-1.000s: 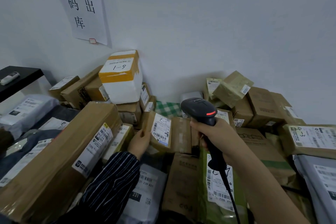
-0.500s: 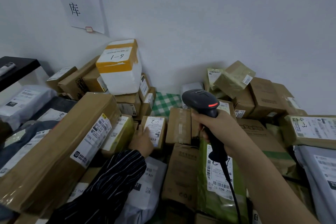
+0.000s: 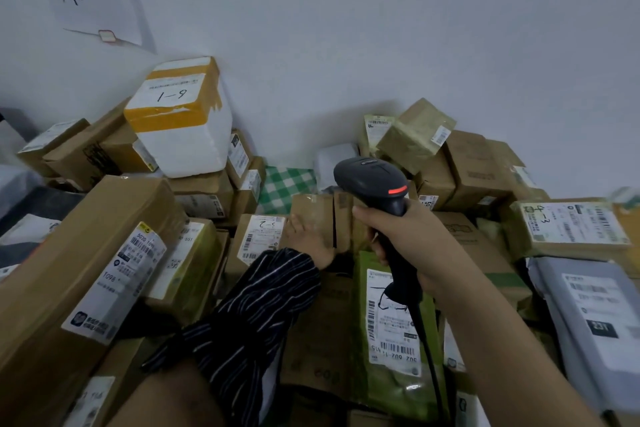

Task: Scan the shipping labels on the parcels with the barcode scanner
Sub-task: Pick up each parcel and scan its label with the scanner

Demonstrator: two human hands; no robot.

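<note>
Right hand (image 3: 410,239) clenched; left hand (image 3: 311,241) outstretched

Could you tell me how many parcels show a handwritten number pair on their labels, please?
3: the white foam box back left, the small brown box by the left hand, the flat box far right. A scrawl on the green bag is half hidden.

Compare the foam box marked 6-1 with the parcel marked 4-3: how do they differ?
The foam box is white, banded in yellow tape; the 4-3 parcel is brown cardboard. The foam box is a tall block at left; the 4-3 parcel lies low and flat at right. Both carry a white label with a handwritten number.
</note>
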